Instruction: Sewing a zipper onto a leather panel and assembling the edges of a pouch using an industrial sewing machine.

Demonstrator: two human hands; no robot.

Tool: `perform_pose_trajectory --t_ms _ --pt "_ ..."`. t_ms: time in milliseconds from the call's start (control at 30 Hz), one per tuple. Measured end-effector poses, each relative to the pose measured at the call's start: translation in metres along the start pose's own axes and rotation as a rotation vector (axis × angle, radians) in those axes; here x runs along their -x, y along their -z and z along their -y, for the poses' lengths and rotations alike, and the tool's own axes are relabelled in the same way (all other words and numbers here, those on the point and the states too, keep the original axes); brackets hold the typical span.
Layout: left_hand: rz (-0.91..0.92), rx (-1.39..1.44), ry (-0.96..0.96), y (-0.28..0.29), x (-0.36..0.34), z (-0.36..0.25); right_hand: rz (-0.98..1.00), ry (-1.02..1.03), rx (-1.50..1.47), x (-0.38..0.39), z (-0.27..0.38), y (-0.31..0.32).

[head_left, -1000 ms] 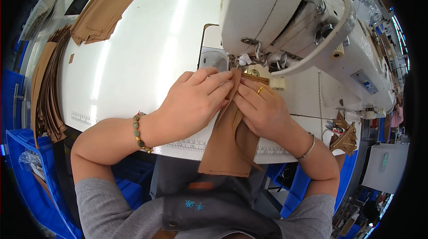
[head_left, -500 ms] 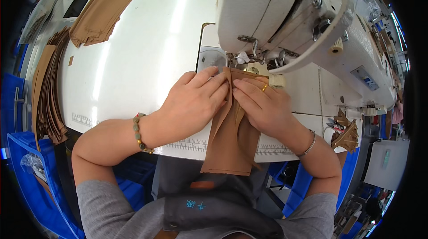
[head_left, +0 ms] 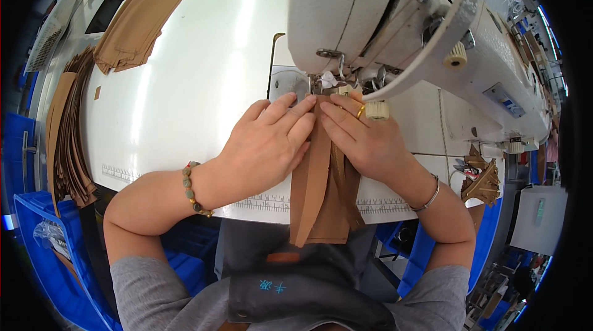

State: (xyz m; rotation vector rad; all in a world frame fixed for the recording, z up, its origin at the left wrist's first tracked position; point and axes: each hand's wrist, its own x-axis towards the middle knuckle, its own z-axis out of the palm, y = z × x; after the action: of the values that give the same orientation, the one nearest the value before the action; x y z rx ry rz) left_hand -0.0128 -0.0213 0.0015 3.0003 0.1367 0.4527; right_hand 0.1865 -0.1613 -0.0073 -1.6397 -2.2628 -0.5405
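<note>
A layered brown fabric piece [head_left: 340,223] lies under the needle area of a white sewing machine [head_left: 340,9], its lower end hanging past the table's front edge. My left hand [head_left: 262,139] grips the piece's left side, fingertips close to the presser foot [head_left: 315,85]. On the other side my right hand [head_left: 370,145], with a gold ring, has its fingers closed along the fabric's upper right part. Between the hands the layers are folded lengthwise, and loose strips fan out below. My fingers partly cover the top edge; both thumbs are mostly hidden.
Flat brown fabric pieces [head_left: 139,25] are stacked at the table's far left. Nearer, a thick bundle of brown strips [head_left: 74,139] hangs over the left edge, above a blue bin [head_left: 46,232]. Brown scraps and a small tool [head_left: 479,176] sit at the right edge.
The top of the fabric has gone further in under the presser foot. Its left layer has dropped into a long, straight fold. Both hands remain at the needle, the right a little closer in.
</note>
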Motion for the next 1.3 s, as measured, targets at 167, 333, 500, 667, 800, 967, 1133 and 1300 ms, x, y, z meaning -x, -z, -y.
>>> perform_pose_trajectory --t_ms 167,333,500,667,800,967,1133,1300 --pt "0.023 -0.030 0.028 0.002 0.003 -0.004 -0.027 0.003 -0.064 0.001 -0.002 -0.002" --pt "0.007 -0.074 0.044 -0.002 -0.002 0.001 0.036 -0.052 -0.078 0.001 -0.006 -0.008" --pt "-0.035 -0.078 0.067 -0.003 -0.007 0.005 0.070 -0.106 -0.057 0.003 -0.009 -0.010" --pt "-0.031 -0.065 0.075 -0.004 -0.009 0.006 0.063 -0.087 -0.067 0.003 -0.011 -0.010" --pt "-0.038 -0.160 -0.022 0.000 0.000 -0.004 0.032 -0.048 -0.037 0.000 -0.009 -0.006" --pt "-0.026 -0.086 -0.153 0.016 0.059 -0.057 0.079 0.095 -0.095 0.010 0.011 0.015" --pt "-0.092 -0.163 -0.127 0.014 0.096 -0.081 0.192 0.100 -0.252 0.035 0.066 0.045" --pt "-0.156 -0.071 -0.121 0.017 0.101 -0.077 0.217 -0.015 -0.247 0.044 0.100 0.062"
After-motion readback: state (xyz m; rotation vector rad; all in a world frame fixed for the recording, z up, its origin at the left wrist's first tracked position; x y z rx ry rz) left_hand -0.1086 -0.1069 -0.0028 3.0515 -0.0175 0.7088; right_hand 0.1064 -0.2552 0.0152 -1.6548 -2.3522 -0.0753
